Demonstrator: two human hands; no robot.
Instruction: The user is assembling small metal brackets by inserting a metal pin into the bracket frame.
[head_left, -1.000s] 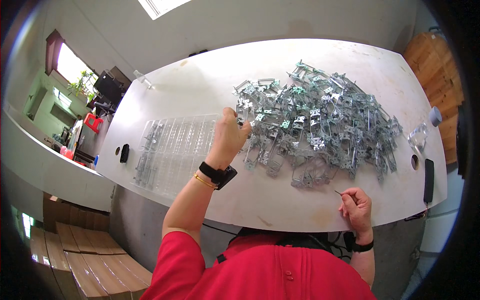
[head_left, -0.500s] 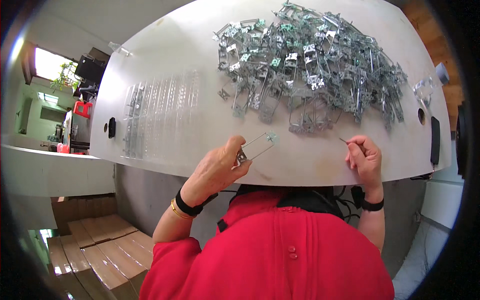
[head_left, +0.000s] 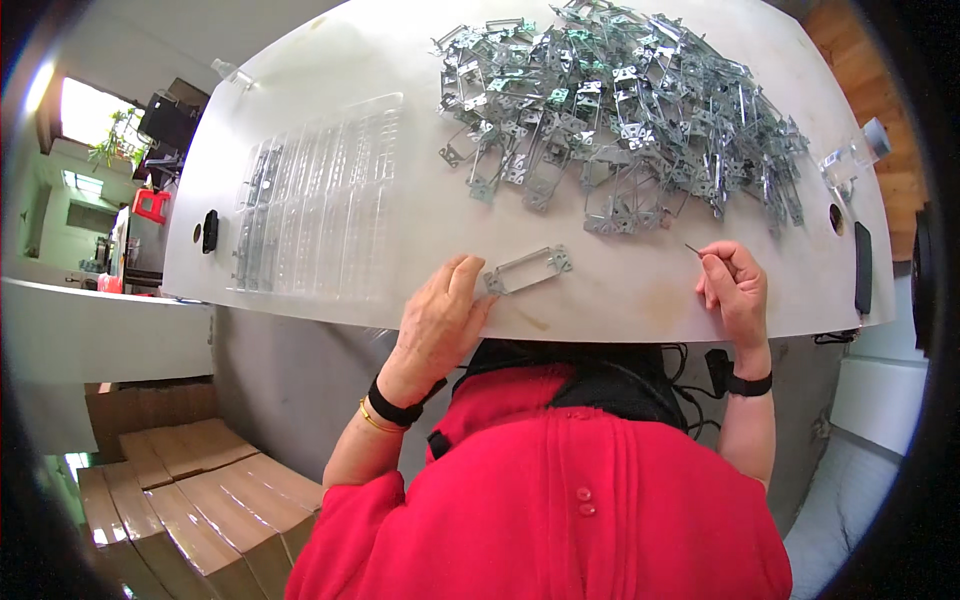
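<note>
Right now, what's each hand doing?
Left hand: at one end of a metal frame; grip can't be told.
Right hand: closed, holding a thin dark rod.

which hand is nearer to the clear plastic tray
Left. The left hand is just right of the near right corner of the tray; the right hand is much farther right, beyond the single metal frame.

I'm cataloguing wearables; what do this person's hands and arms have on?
The left hand is ungloved, with a black wristband and thin gold-coloured bracelet; the right hand, also ungloved, has another black wristband with a boxy black piece. A red sleeve leaves the left forearm bare.
</note>
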